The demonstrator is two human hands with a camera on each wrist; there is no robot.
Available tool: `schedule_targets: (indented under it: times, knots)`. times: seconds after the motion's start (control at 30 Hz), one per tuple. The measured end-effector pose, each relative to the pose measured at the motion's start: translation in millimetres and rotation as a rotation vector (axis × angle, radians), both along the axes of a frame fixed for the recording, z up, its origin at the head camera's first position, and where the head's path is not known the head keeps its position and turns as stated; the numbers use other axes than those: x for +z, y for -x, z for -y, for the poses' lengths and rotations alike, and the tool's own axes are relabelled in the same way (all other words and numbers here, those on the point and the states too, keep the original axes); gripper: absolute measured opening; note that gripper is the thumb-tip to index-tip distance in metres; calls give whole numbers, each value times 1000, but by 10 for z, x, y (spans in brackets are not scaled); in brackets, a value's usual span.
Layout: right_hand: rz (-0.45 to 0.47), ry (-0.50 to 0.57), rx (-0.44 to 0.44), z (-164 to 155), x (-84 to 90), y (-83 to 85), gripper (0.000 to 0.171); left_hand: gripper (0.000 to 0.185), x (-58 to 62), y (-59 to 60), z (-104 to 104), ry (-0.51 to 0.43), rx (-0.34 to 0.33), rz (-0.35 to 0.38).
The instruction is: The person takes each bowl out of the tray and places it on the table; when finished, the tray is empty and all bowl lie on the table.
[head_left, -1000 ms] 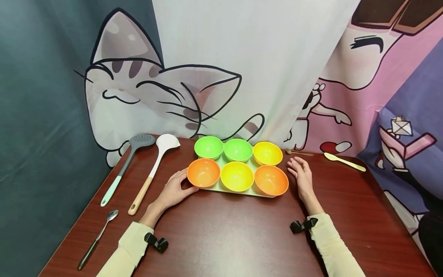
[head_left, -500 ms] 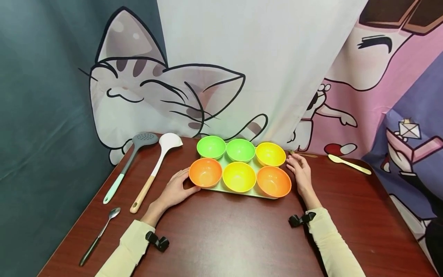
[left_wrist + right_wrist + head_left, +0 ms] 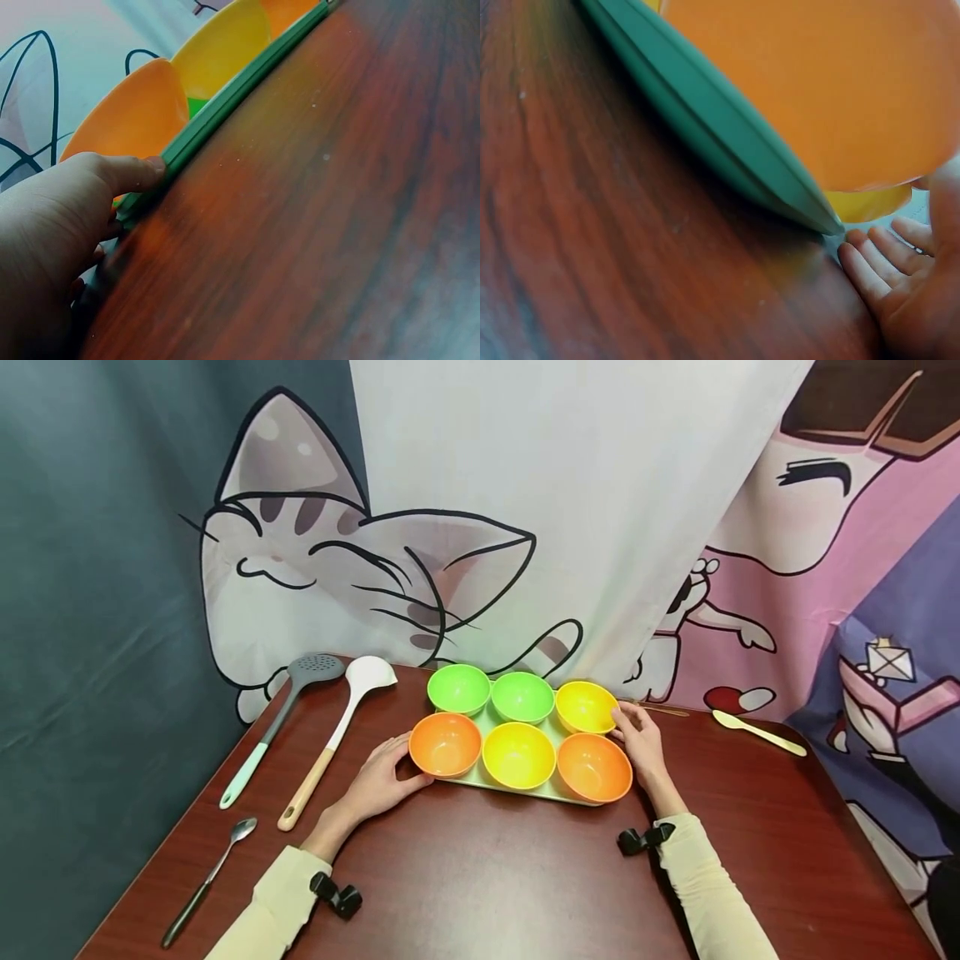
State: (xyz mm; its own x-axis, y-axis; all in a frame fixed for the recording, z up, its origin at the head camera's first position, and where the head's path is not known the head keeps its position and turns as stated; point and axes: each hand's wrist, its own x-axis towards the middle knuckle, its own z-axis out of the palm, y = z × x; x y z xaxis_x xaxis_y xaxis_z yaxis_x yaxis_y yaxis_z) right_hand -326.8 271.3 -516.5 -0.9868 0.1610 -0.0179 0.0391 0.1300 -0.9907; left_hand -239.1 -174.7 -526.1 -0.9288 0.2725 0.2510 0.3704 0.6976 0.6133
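Observation:
Several small bowls in two rows stand on a pale green tray. In front are an orange bowl, a yellow bowl and another orange bowl. Behind them are a green bowl, a second green bowl and a yellow bowl. My left hand grips the tray's left end; in the left wrist view its thumb lies on the rim. At the right end is my right hand, its fingers extended by the tray's corner. Its thumb is mostly hidden.
Left on the brown table lie a grey slotted turner, a white ladle and a spoon. A pale knife and a thin stick lie at the back right. A printed curtain hangs behind.
My right hand has moved left, from beside the tray to its right end near the yellow bowl. My left hand stays at the left end. The head view has shifted slightly.

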Motion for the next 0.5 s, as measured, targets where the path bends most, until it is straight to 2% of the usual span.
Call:
schedule_targets:
  times: [0.17, 0.5]
  knots:
    - [12, -42, 24, -5, 7, 14, 59, 73, 26, 19, -7, -8, 8, -21]
    - [60, -5, -64, -37, 13, -51, 47, 74, -21, -6, -28, 14, 13, -14]
